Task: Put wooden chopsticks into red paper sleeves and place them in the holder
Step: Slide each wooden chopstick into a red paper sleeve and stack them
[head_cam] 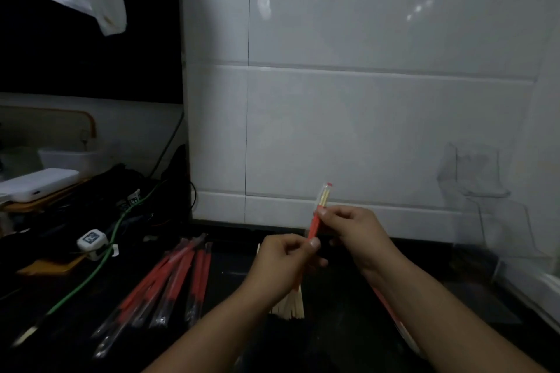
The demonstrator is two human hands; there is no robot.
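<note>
Both hands pinch one sleeve (pixel 315 225).
Left hand (pixel 285 263) grips low, right hand (pixel 351 230) higher; chopsticks (pixel 325 196) poke out on top.

Dark counter (pixel 342 339): open strip beneath the raised hands; hemmed left by red sleeves (pixel 169 275), centre by bare chopsticks (pixel 291 306), right by clear holder (pixel 497 221), rear by tiled wall (pixel 363 118); green cable (pixel 100 263) and clutter far left.
</note>
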